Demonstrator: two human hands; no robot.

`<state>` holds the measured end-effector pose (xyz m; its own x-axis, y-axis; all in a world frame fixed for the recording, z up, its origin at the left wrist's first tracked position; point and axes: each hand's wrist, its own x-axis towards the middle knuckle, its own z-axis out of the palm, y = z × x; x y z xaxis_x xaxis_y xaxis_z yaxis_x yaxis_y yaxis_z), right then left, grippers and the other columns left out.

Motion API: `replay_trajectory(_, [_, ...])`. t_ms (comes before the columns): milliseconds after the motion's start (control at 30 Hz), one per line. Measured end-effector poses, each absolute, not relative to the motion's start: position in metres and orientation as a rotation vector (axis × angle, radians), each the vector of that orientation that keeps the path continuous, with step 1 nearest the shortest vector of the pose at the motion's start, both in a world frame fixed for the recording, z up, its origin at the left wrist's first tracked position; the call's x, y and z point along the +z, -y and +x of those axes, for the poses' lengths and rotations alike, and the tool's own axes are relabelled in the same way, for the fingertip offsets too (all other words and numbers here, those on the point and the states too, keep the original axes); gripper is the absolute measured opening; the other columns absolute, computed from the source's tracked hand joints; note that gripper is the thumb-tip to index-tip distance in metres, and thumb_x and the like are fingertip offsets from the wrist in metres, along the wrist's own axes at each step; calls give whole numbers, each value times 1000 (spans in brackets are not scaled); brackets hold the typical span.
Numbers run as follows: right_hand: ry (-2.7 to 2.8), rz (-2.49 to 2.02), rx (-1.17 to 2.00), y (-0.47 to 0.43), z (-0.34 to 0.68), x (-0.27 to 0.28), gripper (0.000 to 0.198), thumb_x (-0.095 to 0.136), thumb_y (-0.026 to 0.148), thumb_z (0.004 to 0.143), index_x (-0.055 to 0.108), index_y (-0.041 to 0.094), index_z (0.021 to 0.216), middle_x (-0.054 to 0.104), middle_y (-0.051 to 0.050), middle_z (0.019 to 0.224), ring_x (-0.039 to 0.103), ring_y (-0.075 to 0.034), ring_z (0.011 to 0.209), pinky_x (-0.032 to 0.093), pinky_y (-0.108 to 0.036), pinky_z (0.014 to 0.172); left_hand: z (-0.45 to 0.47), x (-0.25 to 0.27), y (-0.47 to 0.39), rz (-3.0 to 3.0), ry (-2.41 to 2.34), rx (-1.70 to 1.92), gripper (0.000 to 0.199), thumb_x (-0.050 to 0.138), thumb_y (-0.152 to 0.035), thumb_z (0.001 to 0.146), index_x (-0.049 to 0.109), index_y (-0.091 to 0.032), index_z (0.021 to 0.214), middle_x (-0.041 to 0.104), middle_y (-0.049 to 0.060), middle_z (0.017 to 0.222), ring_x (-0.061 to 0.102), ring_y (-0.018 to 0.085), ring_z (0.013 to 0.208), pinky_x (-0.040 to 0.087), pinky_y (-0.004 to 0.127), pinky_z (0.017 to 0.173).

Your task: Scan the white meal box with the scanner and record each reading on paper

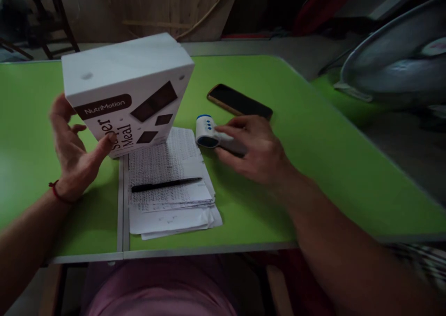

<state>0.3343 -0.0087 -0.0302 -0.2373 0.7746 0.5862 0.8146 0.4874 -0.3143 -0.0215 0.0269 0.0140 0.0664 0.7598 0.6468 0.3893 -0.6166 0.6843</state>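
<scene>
My left hand (76, 153) grips a white box (128, 97) printed "NutriMotion", its thumb on the printed front and its fingers around the left side. The box stands tilted over the top end of a stack of handwritten papers (174, 162). In my right hand (258, 146) is an infrared thermometer (206, 129), white with blue trim and blue buttons. Its head points left, just right of the box, and the fingers wrap its grey handle. Across the papers lies a black pen (165, 185). Just beyond my right hand, a dark smartphone (240, 100) rests on the table.
The green table (334, 186) has a metal-edged seam running under the left side of the papers. At the right stands a large fan (397, 60) beyond the table edge. A dark chair frame (55, 23) is at the far left.
</scene>
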Motion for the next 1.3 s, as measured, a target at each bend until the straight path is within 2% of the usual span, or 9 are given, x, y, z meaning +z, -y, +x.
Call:
replay_trajectory(167, [2263,-822,-37,29,294,-22,15,65,32,98,77,22,102,67,-6,84,60,-22,78,45,-40,72,-15,21,-14,2352,-1292,2124,64,69,-68,69,49,-34,120,48,5,114,57,30,97,48,45,65])
replay_trajectory(233, [2359,-760,-71,32,284,-24,17,62,29,101,75,20,97,68,-5,81,58,-20,75,43,-37,71,-11,26,-2,2487,-1242,2127,60,69,-63,67,50,-35,116,46,4,98,55,29,88,49,45,64])
replay_trajectory(333, [2430,-787,-158,34,280,-26,22,56,24,103,72,21,88,69,-3,76,59,-18,73,43,-36,70,-2,37,23,2722,-1125,1684,43,73,-37,74,53,-29,111,46,3,91,58,26,86,55,44,69])
replay_trajectory(433, [2270,-940,-104,34,287,-25,21,56,26,101,70,21,86,71,-5,78,63,-19,70,46,-35,64,10,46,42,2718,-857,1362,34,67,-17,84,53,-26,114,57,4,97,63,24,92,57,41,76])
replay_trajectory(600, [1613,-1352,267,33,296,-26,9,67,31,89,65,25,82,69,-3,72,61,-18,58,50,-34,54,34,32,43,2816,-626,790,20,49,-9,101,55,-17,118,72,10,112,71,22,93,58,38,76])
replay_trajectory(800, [1379,-1330,741,30,287,-33,9,69,28,74,62,24,78,62,3,60,58,-15,52,49,-29,50,58,8,31,2968,-634,377,24,39,-9,103,61,-11,113,66,17,137,74,21,79,62,37,65])
replay_trajectory(933, [1374,-1346,684,31,283,-31,8,69,28,73,62,24,75,60,3,59,55,-14,50,47,-28,48,69,2,31,3008,-675,216,23,40,-17,104,59,-11,116,61,16,145,70,19,68,57,35,52])
replay_trajectory(1100, [1517,-1364,538,34,284,-26,13,66,27,76,58,27,66,59,2,56,52,-16,49,43,-30,47,72,0,30,2998,-660,144,19,46,-23,104,58,-13,115,58,11,149,67,17,65,54,36,50])
replay_trajectory(1300, [1610,-1364,535,34,282,-25,17,65,30,81,56,30,66,59,2,56,51,-17,50,45,-34,48,71,-1,30,2971,-659,200,17,44,-22,104,57,-13,111,58,14,148,64,16,62,52,36,48])
